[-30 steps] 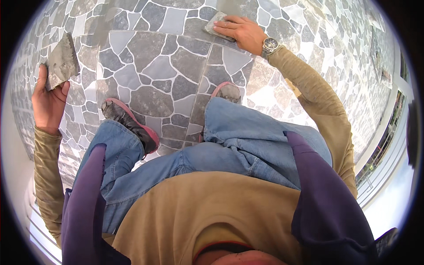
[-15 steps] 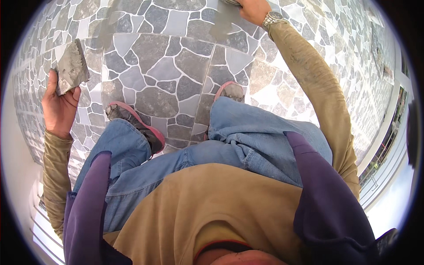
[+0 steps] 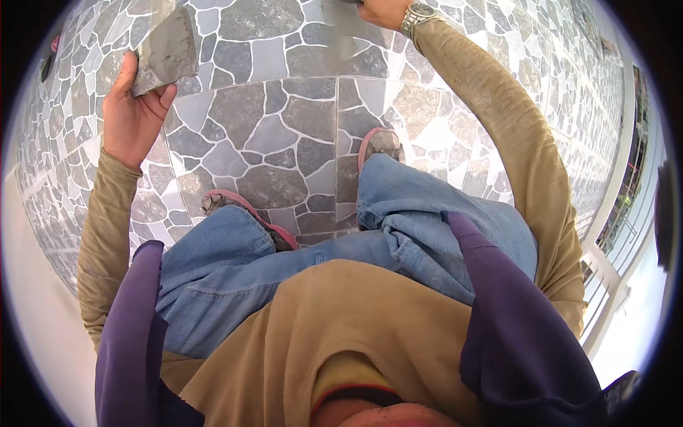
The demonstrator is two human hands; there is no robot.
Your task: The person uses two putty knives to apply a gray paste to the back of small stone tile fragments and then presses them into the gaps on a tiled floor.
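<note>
My left hand [image 3: 135, 121] grips the near edge of a flat grey slab-like piece [image 3: 169, 53], thumb on one side and fingers beneath. Wet-looking grey paste, like grout or mortar, coats its face; whether it is a board or a blade underneath cannot be told. At the top edge, my right hand [image 3: 388, 11] is closed, the fingers partly cut off by the frame. Only a sliver of something dark shows at its fingertips. Below that hand, a dull grey smear [image 3: 344, 46] lies over the stone-patterned floor tiles [image 3: 267, 183].
My two shoes [image 3: 384, 144] with pink edges stand on the tiles, below jeans-clad legs [image 3: 427, 206]. White railings [image 3: 605, 285] run along the right side. A pale wall [image 3: 43, 285] curves along the left. A small dark and red thing [image 3: 50, 57] lies far left.
My left hand has moved up and to the right with the grey piece. My right hand has shifted slightly left and up, so what it holds is now mostly out of frame.
</note>
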